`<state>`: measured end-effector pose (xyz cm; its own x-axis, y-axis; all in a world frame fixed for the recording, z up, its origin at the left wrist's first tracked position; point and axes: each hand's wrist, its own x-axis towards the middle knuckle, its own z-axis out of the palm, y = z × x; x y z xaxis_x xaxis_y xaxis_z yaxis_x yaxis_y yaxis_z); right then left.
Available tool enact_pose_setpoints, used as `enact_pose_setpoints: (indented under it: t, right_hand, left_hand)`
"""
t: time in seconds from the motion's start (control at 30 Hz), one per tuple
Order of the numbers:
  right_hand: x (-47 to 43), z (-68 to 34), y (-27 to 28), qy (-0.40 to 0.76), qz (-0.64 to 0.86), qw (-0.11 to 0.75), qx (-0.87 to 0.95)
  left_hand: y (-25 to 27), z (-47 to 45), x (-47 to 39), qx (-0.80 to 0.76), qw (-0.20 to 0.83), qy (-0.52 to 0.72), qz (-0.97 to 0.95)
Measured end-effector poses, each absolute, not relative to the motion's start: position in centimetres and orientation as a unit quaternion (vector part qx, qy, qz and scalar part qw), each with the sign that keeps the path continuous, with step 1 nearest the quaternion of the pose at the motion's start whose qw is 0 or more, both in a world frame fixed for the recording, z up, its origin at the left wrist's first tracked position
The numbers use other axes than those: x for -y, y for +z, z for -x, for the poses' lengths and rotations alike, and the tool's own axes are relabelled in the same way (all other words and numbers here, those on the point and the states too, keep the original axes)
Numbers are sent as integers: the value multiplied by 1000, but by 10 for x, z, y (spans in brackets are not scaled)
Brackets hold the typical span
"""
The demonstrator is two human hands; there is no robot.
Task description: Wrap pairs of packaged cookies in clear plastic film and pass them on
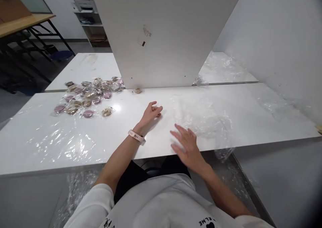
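My left hand (151, 113) rests on the white table (75, 144) near its middle, fingers loosely curled, holding nothing; a pale band circles the wrist. My right hand (185, 144) lies flat near the front edge with fingers spread, touching the edge of a crumpled sheet of clear plastic film (208, 120). A pile of small wrapped round snacks (88, 97), brown and pink, lies at the table's far left, well away from both hands. One single wrapped snack (138, 91) sits by the foot of the white board.
A tall white board (163, 36) stands upright at the table's far edge. More clear film (274, 103) covers the right side and hangs off the front. A second white table (83, 66) lies behind. A wall closes the right side; desks and shelves stand far left.
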<state>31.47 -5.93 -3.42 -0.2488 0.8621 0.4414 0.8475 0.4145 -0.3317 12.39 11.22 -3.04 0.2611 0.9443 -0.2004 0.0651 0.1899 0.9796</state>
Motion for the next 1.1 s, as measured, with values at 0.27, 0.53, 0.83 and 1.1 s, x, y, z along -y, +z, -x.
enact_pose_setpoints:
  t: [0.27,0.53,0.83,1.1]
  right_hand:
    - [54,-382,7,-67,661,390,638]
    - [-28,-488,-11,137,707,17,694]
    - [-69,-429,-24,111,747,91,649]
    - [-135,-398,-9,294,632,513,500]
  left_hand:
    - [-28,-144,-74,-526,449,271,-669]
    - [-17,-135,-47,-508,154,83,-844]
    - [-1,-6,-56,-613,56,217,-758]
    - [34,24,-72,-574,122,467,-661]
